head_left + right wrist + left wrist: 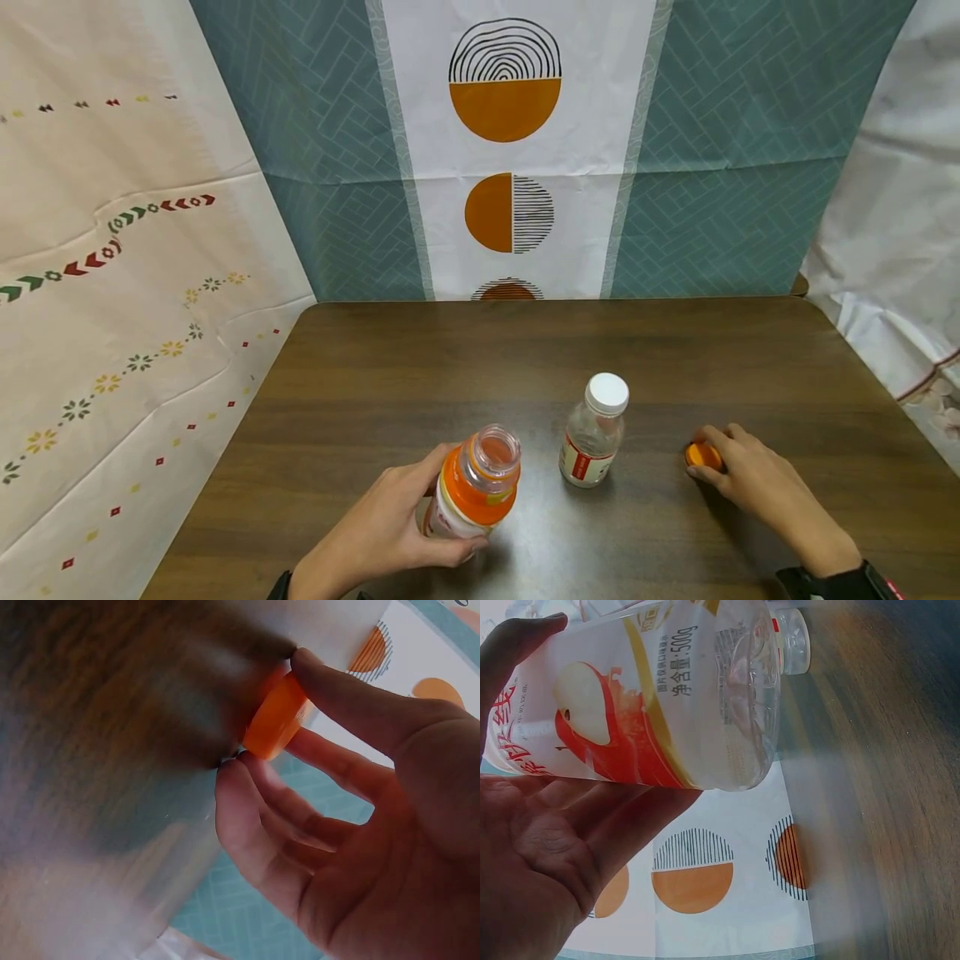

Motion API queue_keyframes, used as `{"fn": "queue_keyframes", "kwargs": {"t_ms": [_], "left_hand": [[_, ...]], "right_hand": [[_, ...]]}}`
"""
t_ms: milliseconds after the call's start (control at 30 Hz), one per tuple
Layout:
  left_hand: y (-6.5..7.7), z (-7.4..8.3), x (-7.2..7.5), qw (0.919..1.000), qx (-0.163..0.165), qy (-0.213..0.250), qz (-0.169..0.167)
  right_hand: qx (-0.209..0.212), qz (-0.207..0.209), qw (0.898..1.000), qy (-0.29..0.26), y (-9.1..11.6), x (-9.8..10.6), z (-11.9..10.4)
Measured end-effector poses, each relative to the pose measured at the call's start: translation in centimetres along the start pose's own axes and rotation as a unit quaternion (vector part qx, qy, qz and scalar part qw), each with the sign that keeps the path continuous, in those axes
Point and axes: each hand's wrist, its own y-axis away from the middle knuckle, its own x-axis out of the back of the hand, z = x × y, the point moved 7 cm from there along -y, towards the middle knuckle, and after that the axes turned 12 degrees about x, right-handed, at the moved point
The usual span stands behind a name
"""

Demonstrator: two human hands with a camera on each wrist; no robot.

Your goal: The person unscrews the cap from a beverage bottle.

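Note:
My left hand point(390, 521) grips a clear plastic bottle point(474, 500) with an orange-and-white label, its threaded mouth uncovered and the bottle leaning slightly. The left wrist view shows an apple picture on the label point(592, 712), and the base appears a little above the table. Over to the right, my right hand point(765, 487) holds an orange cap point(703, 455) between thumb and fingers, at the tabletop. In the right wrist view the fingertips flank the cap point(277, 716) on both sides. Between the hands stands a smaller clear bottle point(588, 450) with a white lid.
Everything stands on a brown wooden table point(360, 375). A teal-and-white patterned cloth point(337, 167) hangs behind its far edge. Pale cloths hang at the left point(150, 333) and right point(885, 208) sides.

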Motion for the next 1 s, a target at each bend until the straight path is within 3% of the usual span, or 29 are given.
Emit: {"fn": "queue_keyframes", "kwargs": {"t_ms": [400,567,667,800,900,1000], "left_hand": [[-0.2,0.3,-0.3,0.9999,0.008,0.000,-0.010],[-0.1,0.3,-0.6,0.9995,0.017,0.008,-0.026],[-0.1,0.3,-0.7,0.9991,0.022,0.015,-0.033],[-0.3,0.7,-0.9,0.9988,0.013,0.030,-0.037],[-0.3,1.3,-1.2,0.9985,-0.013,0.037,-0.039],[-0.3,1.7,-1.6,0.9976,-0.027,0.045,-0.045]], "right_hand": [[-0.006,0.013,1.000,-0.004,1.0,-0.1,0.3],[-0.030,0.053,0.998,-0.004,2.5,2.6,-1.3],[-0.007,0.129,0.991,-0.038,3.0,5.7,-4.6],[0.115,0.221,0.962,-0.110,3.0,8.8,-11.5],[0.199,0.223,0.938,-0.175,2.9,9.5,-16.0],[0.226,0.185,0.927,-0.238,2.5,9.1,-19.0]]}}
